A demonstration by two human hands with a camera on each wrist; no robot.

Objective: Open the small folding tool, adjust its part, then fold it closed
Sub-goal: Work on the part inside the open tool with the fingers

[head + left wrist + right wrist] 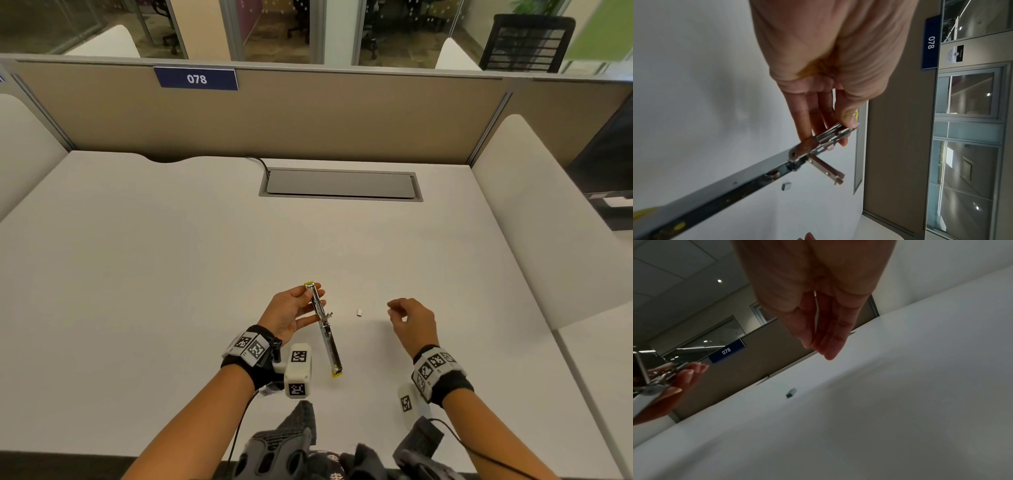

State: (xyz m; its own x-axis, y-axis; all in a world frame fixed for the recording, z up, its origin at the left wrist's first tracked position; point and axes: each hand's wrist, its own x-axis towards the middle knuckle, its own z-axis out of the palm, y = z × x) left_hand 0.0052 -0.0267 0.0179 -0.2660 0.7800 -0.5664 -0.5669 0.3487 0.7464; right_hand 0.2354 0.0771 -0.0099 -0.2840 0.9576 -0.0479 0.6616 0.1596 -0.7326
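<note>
1. So the opening part looks done: the folding tool (323, 329) is spread out long, its far end held up off the desk (171, 274) by the left hand (291, 313), which pinches it with thumb and fingers.
2. A thin metal part (826, 168) sticks out at the hinge (it may be the part to adjust).
3. Nearby, the right hand (409, 317) hangs loose and holds nothing, beside a tiny block (359, 312).
4. Folding shut is left.
</note>
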